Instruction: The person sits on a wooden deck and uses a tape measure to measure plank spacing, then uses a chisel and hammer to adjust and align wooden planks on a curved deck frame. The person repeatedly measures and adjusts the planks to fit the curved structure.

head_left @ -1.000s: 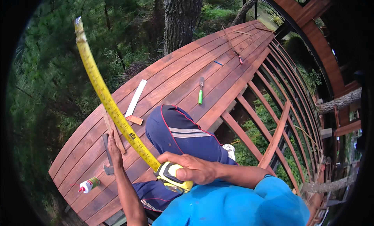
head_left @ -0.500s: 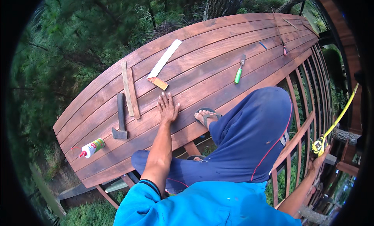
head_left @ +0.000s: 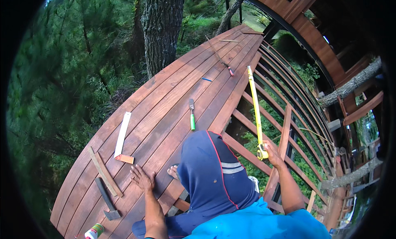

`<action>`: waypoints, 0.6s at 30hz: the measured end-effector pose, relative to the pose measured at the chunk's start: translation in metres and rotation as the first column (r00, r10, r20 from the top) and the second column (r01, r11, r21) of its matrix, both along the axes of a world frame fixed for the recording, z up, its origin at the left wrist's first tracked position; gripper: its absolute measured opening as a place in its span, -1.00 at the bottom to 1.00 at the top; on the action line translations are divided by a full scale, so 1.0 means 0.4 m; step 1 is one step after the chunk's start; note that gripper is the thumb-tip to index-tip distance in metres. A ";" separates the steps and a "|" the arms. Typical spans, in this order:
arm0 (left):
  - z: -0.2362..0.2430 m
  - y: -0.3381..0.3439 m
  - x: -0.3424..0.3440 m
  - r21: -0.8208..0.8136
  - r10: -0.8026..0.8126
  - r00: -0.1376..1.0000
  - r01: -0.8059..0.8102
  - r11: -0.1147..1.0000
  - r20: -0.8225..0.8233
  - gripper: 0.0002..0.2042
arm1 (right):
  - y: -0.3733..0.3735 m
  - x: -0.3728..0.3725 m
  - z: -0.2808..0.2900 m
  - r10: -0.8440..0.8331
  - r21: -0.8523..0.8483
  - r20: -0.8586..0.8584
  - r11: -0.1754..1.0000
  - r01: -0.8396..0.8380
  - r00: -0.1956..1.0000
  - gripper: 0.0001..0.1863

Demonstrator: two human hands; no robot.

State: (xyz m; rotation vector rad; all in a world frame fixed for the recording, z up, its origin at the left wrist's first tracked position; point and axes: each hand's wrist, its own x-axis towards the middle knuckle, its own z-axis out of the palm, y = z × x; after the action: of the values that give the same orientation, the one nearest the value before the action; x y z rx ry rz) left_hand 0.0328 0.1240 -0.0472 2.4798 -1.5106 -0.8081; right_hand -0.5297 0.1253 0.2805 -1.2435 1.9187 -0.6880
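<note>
My left hand (head_left: pixel 142 179) rests flat on the wooden planks (head_left: pixel 165 119) with its fingers spread. Close by it is a try square (head_left: pixel 122 136) with a white blade and an orange stock. My right hand (head_left: pixel 273 154), out over the open joists, grips a yellow tape measure (head_left: pixel 262 151). Its blade (head_left: pixel 255 109) is drawn out and points away from me, the tip near the far part of the planks. Two thin wood strips (head_left: pixel 105 173) and a hatchet (head_left: pixel 109 208) with a dark handle lie left of my left hand.
Bare joists (head_left: pixel 251 152) with gaps between them run to the right of the planks. A green-handled scraper (head_left: pixel 192 115), a blue stick (head_left: pixel 206 79) and a long thin red-handled tool (head_left: pixel 230 71) lie ahead. A bottle (head_left: pixel 95 230) stands near left. A tree trunk (head_left: pixel 163 33) rises beyond the edge.
The view has turned to the right. My right hand has brought the tape measure round so its blade points ahead over the joists. My left hand stays on the planks.
</note>
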 end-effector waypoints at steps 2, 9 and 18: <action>0.007 -0.001 -0.005 -0.019 0.003 1.000 -0.003 1.000 -0.002 0.19 | 0.003 -0.051 0.123 -0.004 -0.053 -0.089 0.999 0.000 0.996 -0.52; 0.022 -0.004 -0.005 0.034 0.006 1.000 -0.006 0.999 0.000 0.18 | -0.031 -0.117 0.419 0.040 -0.207 -0.384 0.970 -0.128 0.923 -0.54; 0.044 -0.068 -0.072 0.152 0.329 0.943 -0.318 0.936 -0.052 -0.02 | -0.127 -0.268 0.249 0.211 0.125 -0.393 0.977 -0.176 0.895 -0.45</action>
State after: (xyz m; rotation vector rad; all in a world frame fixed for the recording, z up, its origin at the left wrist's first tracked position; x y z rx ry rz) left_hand 0.0042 0.0966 -0.0294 2.6625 -1.0101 -0.9623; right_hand -0.6369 0.0744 0.3803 -1.5911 2.0844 -0.2496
